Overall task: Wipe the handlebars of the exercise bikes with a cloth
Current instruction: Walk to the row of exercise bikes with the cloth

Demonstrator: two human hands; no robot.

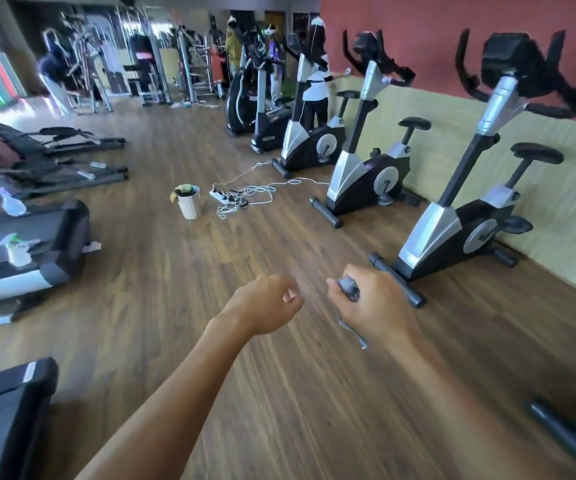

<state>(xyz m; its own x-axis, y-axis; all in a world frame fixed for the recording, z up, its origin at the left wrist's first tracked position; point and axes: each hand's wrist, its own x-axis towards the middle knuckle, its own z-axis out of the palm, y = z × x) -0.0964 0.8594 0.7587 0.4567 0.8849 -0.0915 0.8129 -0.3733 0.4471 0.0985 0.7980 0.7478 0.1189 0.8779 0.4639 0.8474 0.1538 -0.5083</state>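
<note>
treadmill [27, 244] with two spray bottles [16, 251] at the floor's left edge, bucket [188, 202] mid-floor, left hand [265, 303] with fingers curled on nothing, right hand [373, 306] gripping a grey cloth [348, 289], exercise bikes [459, 220] along the right wall.

A gym is shown: exercise bikes [459, 188] are lined along a red and yellow wall [452, 39], treadmills [27, 237] are set opposite on a wood floor [245, 375], and weight machines [148, 64] are seen at the far end. Spray bottles [16, 249] are stood on a treadmill, and a bucket [187, 200] is placed beside a power strip [219, 196]
</note>
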